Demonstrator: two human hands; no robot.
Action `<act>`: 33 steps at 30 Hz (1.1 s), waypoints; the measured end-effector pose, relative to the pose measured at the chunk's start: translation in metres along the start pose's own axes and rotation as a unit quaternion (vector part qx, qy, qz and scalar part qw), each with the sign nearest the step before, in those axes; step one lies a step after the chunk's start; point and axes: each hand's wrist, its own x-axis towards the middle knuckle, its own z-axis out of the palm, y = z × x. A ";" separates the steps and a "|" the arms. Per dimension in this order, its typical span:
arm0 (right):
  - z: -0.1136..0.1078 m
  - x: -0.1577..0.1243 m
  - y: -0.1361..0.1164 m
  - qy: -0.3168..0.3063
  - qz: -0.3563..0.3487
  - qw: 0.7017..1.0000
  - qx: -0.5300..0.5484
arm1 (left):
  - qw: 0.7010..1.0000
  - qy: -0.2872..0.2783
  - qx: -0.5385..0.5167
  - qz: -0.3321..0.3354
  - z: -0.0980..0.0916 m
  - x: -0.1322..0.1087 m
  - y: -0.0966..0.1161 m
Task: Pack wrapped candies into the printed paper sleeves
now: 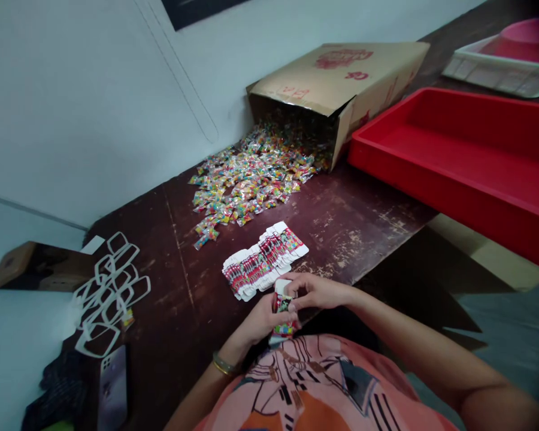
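Pink patterned shirt [314, 383] closest to view. Brown table [341, 203], worn surface. By size: red tray [476, 161] at right; cardboard box [341, 78] on its side, mouth open; heap of clear sachets [251, 185] at its mouth; white loops [117, 292], left; row of overlapping printed packets [260, 263], between my hands and the heap; phone [113, 389]. My left hand [263, 320] and right hand [314, 291] are together, both gripping one small carton [284, 329] just before my shirt.
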 end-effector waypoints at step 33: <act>0.034 -0.017 0.007 0.082 0.133 0.985 0.073 | 0.951 -0.049 -0.291 -0.090 0.018 -0.015 -0.031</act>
